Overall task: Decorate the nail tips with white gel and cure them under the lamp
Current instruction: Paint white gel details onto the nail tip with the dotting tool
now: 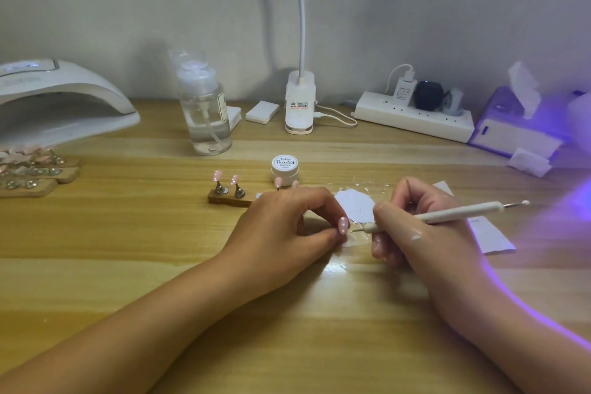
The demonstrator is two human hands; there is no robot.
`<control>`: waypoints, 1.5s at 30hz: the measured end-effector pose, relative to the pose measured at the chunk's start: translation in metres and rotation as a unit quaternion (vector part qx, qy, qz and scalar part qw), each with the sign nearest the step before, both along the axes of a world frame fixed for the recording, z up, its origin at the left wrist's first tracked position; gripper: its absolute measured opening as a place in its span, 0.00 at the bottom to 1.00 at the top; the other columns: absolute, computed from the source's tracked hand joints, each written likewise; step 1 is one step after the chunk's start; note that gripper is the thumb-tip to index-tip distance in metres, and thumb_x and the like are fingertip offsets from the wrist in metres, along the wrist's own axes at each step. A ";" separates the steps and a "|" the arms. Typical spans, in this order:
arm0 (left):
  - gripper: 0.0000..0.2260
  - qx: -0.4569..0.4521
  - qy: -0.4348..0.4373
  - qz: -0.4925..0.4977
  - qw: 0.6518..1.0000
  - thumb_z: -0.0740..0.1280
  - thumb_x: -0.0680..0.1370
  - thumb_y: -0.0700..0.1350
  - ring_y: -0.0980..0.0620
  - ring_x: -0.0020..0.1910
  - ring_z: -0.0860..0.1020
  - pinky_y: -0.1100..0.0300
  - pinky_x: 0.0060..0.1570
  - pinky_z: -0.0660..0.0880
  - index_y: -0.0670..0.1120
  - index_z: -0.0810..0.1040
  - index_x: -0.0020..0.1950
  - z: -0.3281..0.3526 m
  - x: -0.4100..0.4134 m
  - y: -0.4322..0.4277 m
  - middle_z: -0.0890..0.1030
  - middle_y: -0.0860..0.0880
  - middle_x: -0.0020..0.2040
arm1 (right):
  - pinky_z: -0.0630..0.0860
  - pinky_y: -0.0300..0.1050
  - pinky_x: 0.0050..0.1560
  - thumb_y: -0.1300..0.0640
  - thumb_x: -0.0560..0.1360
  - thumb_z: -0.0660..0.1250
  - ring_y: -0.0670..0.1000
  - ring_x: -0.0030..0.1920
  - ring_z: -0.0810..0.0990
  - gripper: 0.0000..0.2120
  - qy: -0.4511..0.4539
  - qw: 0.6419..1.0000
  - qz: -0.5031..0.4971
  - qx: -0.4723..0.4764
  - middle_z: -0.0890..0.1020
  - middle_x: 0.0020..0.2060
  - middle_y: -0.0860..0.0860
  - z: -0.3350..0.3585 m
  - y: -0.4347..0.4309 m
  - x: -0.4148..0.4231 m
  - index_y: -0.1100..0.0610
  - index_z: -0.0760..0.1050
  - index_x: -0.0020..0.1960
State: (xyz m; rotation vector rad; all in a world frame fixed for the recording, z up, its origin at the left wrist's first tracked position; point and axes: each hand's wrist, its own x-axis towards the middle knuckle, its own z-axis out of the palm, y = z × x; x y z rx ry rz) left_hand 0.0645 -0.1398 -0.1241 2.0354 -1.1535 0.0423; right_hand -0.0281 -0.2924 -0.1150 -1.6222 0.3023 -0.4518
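Note:
My left hand [287, 227] pinches a pink nail tip [343, 224] with white dots, holding it just above the wooden table. My right hand [412, 227] grips a white dotting pen [447, 213] like a pencil, its fine point a short way right of the nail tip. Behind the hands a white patch of gel [356, 203] lies on foil. A small white gel jar [284, 167] marked "Painted" stands behind it. More pink nail tips [218, 176] stand on a wooden holder [228, 200]. The white curing lamp [60, 96] sits at the far left.
A clear pump bottle [206, 112] and a clip lamp base [300, 102] stand at the back. A power strip [412, 117] and a tissue box [518, 125] lie at the right, in purple light. Decorated nail sets [28, 173] rest at left; white paper [489, 233] lies under my right hand.

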 end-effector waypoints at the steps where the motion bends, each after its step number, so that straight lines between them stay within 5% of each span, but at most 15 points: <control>1: 0.08 0.001 -0.002 0.000 1.000 0.74 0.73 0.42 0.62 0.24 0.68 0.68 0.31 0.62 0.55 0.80 0.42 0.001 0.000 0.000 0.72 0.75 0.29 | 0.65 0.33 0.22 0.63 0.67 0.68 0.47 0.21 0.70 0.14 0.000 1.000 0.002 -0.002 0.76 0.20 0.55 -0.001 0.000 0.000 0.53 0.67 0.28; 5: 0.08 -0.001 -0.001 0.001 1.000 0.74 0.73 0.42 0.62 0.24 0.69 0.69 0.31 0.63 0.55 0.80 0.42 0.001 -0.001 0.000 0.72 0.75 0.29 | 0.66 0.34 0.22 0.67 0.72 0.66 0.47 0.21 0.70 0.17 -0.005 1.000 -0.005 -0.002 0.77 0.21 0.56 -0.001 0.000 0.000 0.53 0.67 0.28; 9: 0.08 -0.005 0.006 0.002 1.000 0.74 0.74 0.43 0.62 0.24 0.69 0.64 0.40 0.69 0.56 0.80 0.41 0.001 -0.002 0.000 0.72 0.75 0.29 | 0.63 0.34 0.22 0.60 0.77 0.70 0.44 0.20 0.67 0.19 -0.063 0.997 -0.036 0.016 0.73 0.21 0.51 -0.003 -0.003 -0.001 0.52 0.66 0.31; 14: 0.07 -0.023 0.010 -0.001 1.000 0.73 0.75 0.42 0.61 0.23 0.67 0.70 0.33 0.63 0.53 0.80 0.42 0.001 -0.003 -0.001 0.72 0.74 0.29 | 0.62 0.31 0.24 0.48 0.74 0.70 0.43 0.24 0.65 0.12 -0.139 0.986 -0.089 -0.028 0.73 0.26 0.48 -0.004 -0.007 0.000 0.49 0.69 0.37; 19: 0.07 -0.051 0.042 0.004 0.998 0.72 0.75 0.39 0.60 0.22 0.69 0.84 0.47 0.58 0.52 0.80 0.41 0.000 -0.004 0.001 0.74 0.72 0.29 | 0.64 0.30 0.25 0.47 0.75 0.73 0.41 0.24 0.68 0.14 -0.112 0.986 -0.100 -0.076 0.74 0.25 0.47 -0.007 -0.019 0.005 0.51 0.71 0.40; 22: 0.07 -0.069 0.046 0.003 0.997 0.72 0.75 0.40 0.59 0.23 0.71 0.76 0.52 0.62 0.52 0.80 0.42 0.000 -0.006 0.000 0.77 0.66 0.33 | 0.63 0.29 0.24 0.48 0.75 0.72 0.40 0.22 0.68 0.13 -0.079 0.991 -0.089 -0.061 0.75 0.24 0.48 -0.011 -0.023 0.009 0.54 0.72 0.40; 27: 0.06 -0.122 0.021 0.024 0.992 0.73 0.74 0.39 0.57 0.24 0.70 0.73 0.32 0.62 0.50 0.80 0.43 0.006 -0.009 0.001 0.79 0.63 0.40 | 0.64 0.29 0.24 0.48 0.76 0.71 0.41 0.23 0.68 0.11 -0.053 0.993 -0.095 -0.034 0.75 0.24 0.48 -0.013 -0.029 0.009 0.49 0.75 0.37; 34: 0.04 -0.235 0.071 0.096 0.965 0.72 0.74 0.45 0.59 0.27 0.67 0.69 0.29 0.67 0.51 0.80 0.46 0.052 0.025 0.025 0.82 0.60 0.42 | 0.63 0.30 0.23 0.49 0.76 0.70 0.42 0.23 0.66 0.12 -0.045 0.995 -0.084 -0.031 0.74 0.24 0.48 -0.015 -0.029 0.008 0.51 0.74 0.37; 38: 0.07 -0.181 0.119 0.137 0.967 0.74 0.74 0.44 0.50 0.37 0.75 0.67 0.37 0.73 0.52 0.81 0.50 0.066 0.057 0.055 0.84 0.57 0.43 | 0.64 0.30 0.23 0.49 0.76 0.70 0.42 0.23 0.67 0.12 -0.042 0.995 -0.076 -0.043 0.74 0.24 0.49 -0.018 -0.029 0.009 0.54 0.74 0.39; 42: 0.04 -0.039 0.152 0.087 0.984 0.75 0.73 0.42 0.62 0.31 0.73 0.73 0.32 0.70 0.49 0.81 0.43 0.057 0.066 0.061 0.83 0.57 0.38 | 0.63 0.30 0.23 0.49 0.76 0.70 0.42 0.23 0.66 0.12 -0.040 0.996 -0.067 -0.051 0.73 0.23 0.49 -0.018 -0.030 0.009 0.55 0.73 0.39; 45: 0.05 0.069 0.099 0.089 0.989 0.75 0.71 0.48 0.63 0.33 0.70 0.74 0.32 0.66 0.54 0.81 0.39 0.049 0.066 0.059 0.80 0.64 0.37 | 0.63 0.31 0.23 0.49 0.76 0.70 0.42 0.22 0.66 0.12 -0.044 0.995 -0.063 -0.065 0.73 0.22 0.49 -0.018 -0.029 0.009 0.54 0.73 0.39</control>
